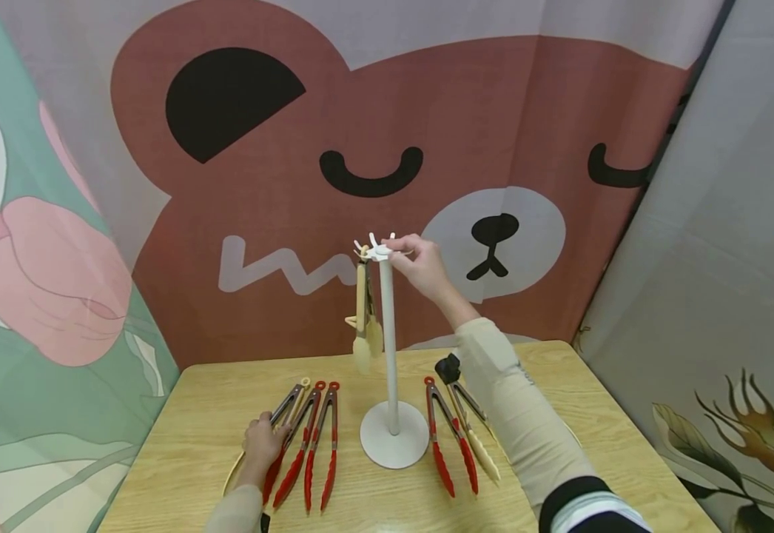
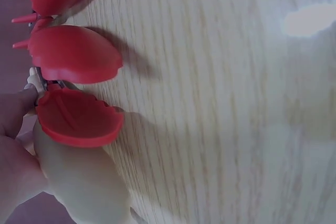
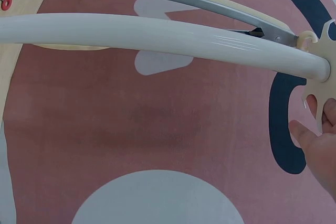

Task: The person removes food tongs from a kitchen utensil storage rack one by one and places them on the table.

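Observation:
A white stand (image 1: 390,348) with a hooked top rises from the table. My right hand (image 1: 420,266) is at this top, its thumb and fingers pinching one of the hook prongs (image 3: 319,114). From another hook hang cream-tipped tongs (image 1: 361,311), their metal arm and cream grip visible in the right wrist view. Low on the left, my left hand (image 1: 263,448) grips cream tongs (image 2: 86,182) that lie on the table. Red tongs (image 1: 298,451) lie right beside that hand, and their scalloped red heads show in the left wrist view.
Right of the stand's round base (image 1: 394,453) lie red tongs (image 1: 450,437), cream tongs (image 1: 487,455) and a black-headed utensil (image 1: 449,368), partly under my right sleeve. A bear-print curtain (image 1: 260,200) hangs behind the wooden table (image 1: 180,437).

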Tool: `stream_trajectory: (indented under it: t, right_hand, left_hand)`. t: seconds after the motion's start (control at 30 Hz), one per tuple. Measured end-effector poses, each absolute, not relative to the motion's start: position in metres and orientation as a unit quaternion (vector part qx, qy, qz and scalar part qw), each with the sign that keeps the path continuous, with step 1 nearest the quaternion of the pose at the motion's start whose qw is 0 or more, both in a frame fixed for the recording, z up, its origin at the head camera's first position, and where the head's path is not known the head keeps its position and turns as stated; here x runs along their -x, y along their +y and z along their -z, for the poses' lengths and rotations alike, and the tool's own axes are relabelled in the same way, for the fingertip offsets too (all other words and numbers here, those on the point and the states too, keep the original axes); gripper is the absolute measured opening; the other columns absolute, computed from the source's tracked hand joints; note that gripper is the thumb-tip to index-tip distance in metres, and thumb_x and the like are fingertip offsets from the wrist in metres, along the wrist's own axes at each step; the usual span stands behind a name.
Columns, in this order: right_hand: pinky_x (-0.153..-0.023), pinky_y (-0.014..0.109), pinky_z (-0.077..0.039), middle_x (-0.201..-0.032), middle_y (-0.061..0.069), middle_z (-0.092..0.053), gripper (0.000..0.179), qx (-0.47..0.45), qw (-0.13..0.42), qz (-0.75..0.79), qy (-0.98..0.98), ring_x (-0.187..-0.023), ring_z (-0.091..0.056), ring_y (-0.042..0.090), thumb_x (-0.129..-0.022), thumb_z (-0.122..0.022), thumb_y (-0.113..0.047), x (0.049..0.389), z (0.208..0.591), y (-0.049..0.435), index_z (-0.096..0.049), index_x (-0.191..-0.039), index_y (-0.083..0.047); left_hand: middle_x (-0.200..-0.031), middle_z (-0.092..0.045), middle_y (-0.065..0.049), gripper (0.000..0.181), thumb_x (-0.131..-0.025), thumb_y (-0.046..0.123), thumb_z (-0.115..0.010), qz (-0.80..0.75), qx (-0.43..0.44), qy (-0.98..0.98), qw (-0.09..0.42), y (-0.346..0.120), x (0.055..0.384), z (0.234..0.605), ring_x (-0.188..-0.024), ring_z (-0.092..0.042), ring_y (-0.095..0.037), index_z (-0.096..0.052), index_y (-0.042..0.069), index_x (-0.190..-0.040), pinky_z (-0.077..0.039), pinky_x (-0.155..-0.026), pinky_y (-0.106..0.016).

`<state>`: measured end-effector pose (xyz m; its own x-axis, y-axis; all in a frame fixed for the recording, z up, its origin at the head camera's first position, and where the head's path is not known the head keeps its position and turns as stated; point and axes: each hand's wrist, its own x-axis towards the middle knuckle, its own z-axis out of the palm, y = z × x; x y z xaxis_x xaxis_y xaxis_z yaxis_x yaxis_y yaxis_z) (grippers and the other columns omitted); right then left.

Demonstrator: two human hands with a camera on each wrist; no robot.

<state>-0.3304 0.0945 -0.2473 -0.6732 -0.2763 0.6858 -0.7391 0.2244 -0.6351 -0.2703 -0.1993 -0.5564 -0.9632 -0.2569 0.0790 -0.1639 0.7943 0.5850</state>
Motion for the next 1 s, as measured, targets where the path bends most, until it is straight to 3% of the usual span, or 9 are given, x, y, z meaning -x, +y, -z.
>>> stream_trajectory:
  t: [0.4,0.67,1.0]
  right_hand:
    - [-0.07,0.048,-0.043,-0.104,0.029,-0.057,0.021,-0.343,0.219,-0.527,-0.746,-0.086,-0.052,0.037,-0.08,-0.051,0.008,0.3308,0.2482,0.0938,-0.06,-0.097,0.017]
    - [-0.067,0.029,-0.043,-0.104,0.028,-0.057,0.02,-0.338,0.221,-0.524,-0.75,-0.087,-0.053,0.036,-0.08,-0.051,0.008,0.3303,0.2476,0.094,-0.06,-0.096,0.016]
    - [-0.066,0.029,-0.044,-0.105,0.028,-0.058,0.021,-0.336,0.218,-0.525,-0.751,-0.085,-0.054,0.035,-0.08,-0.051,0.007,0.3306,0.2478,0.0936,-0.06,-0.097,0.016]
  left_hand:
    - [-0.096,-0.05,-0.034,0.049,-0.083,0.022,-0.061,0.276,-0.1,-0.953,0.077,-0.2017,0.2703,0.5593,-0.089,-0.049,-0.049,-0.046,-0.015,-0.111,-0.04,-0.068,-0.055]
    - [-0.094,-0.051,-0.032,0.05,-0.083,0.023,-0.06,0.273,-0.097,-0.955,0.064,-0.2032,0.2723,0.5612,-0.089,-0.049,-0.048,-0.046,-0.016,-0.111,-0.04,-0.069,-0.055]
    - [-0.09,-0.053,-0.028,0.049,-0.083,0.026,-0.06,0.254,-0.084,-0.962,0.047,-0.2054,0.2737,0.5592,-0.087,-0.052,-0.046,-0.048,-0.015,-0.107,-0.041,-0.066,-0.054]
